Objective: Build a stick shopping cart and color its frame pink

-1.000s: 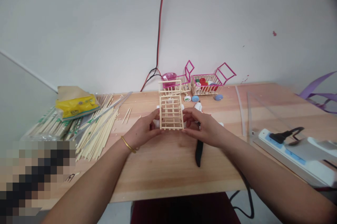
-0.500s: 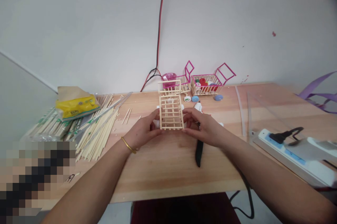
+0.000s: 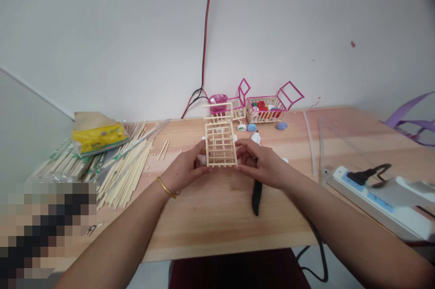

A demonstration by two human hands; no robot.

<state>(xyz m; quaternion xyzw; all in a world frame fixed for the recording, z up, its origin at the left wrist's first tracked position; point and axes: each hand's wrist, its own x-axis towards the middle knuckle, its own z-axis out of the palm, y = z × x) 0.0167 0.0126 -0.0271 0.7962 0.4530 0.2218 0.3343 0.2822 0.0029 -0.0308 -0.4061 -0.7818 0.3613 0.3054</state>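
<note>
A small cart built of pale wooden sticks (image 3: 220, 143) stands on the wooden table (image 3: 217, 216), with white bottle-cap wheels showing at its sides. My left hand (image 3: 185, 169) grips its left side, fingers curled against the frame. On the other side my right hand (image 3: 263, 164) holds the frame's right side the same way. A gold bangle sits on my left wrist.
A black tool (image 3: 257, 196) lies below my right hand. Behind stand pink stick carts (image 3: 268, 107) with coloured caps, a pink cup (image 3: 218, 101) and loose caps. At left lie piled sticks (image 3: 118, 166) and a yellow tissue pack (image 3: 98, 137); at right, a white power strip (image 3: 374, 198).
</note>
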